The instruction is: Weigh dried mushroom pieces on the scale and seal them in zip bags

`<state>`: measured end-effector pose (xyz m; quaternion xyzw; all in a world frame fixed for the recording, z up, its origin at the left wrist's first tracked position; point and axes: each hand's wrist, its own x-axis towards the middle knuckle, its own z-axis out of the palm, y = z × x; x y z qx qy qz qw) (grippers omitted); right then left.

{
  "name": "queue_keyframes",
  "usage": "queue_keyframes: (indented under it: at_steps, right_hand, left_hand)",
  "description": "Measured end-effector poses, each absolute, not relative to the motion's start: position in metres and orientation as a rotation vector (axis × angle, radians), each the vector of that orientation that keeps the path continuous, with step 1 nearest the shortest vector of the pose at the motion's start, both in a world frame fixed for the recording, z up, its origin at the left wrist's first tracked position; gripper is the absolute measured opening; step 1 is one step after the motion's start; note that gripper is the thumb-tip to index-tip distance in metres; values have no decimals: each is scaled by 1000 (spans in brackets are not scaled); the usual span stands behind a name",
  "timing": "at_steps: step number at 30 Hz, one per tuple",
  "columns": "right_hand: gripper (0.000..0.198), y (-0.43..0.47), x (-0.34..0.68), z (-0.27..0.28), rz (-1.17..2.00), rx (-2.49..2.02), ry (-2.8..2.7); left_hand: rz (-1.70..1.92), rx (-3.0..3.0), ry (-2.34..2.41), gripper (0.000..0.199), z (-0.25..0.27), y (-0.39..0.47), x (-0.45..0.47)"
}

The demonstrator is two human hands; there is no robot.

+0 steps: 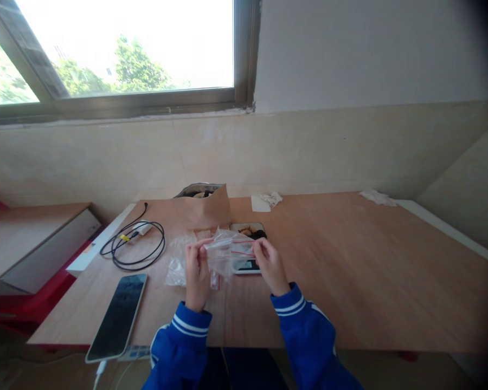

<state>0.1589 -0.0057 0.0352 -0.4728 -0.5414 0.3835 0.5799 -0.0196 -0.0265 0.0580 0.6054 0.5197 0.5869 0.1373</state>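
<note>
Between my two hands a clear zip-lock bag (pixel 223 254) with red lines along its seal is held up over the table. My left hand (pixel 197 271) pinches its left side, and my right hand (pixel 269 262) pinches the end with the red lines. Behind the bag, partly hidden, a small white digital scale (pixel 247 270) lies on the table with brown and dark dried pieces (pixel 250 232) on it. More clear plastic bags (pixel 176 271) lie beside my left hand. An open brown paper bag (pixel 205 210) with contents showing at its mouth stands beyond them.
A phone (pixel 120 314) with a white cable plugged in lies at the table's front left. Behind it is a coiled black cable (pixel 134 265) with a white adapter (pixel 143 227). Crumpled tissue (pixel 271 199) sits near the wall. A window (pixel 138 49) is above.
</note>
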Motion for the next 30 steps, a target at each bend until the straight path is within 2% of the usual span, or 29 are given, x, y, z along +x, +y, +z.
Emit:
queue_keyframes:
  at_steps: [10, 18, 22, 30]
  right_hand:
    - [38, -14, 153, 47, 969, -1064, -1271]
    - [30, -25, 128, 52, 818, -1027, -1475]
    - [27, -21, 121, 47, 735, -1113, -1478]
    - [31, 6, 139, 45, 688, -1235, -1270]
  left_hand:
    - [1465, 1723, 1405, 33, 64, -30, -18]
    - [1525, 1649, 1559, 32, 57, -30, 0]
    - [1423, 1658, 1530, 27, 53, -29, -5]
    - [1303, 1688, 1575, 30, 90, -38, -35]
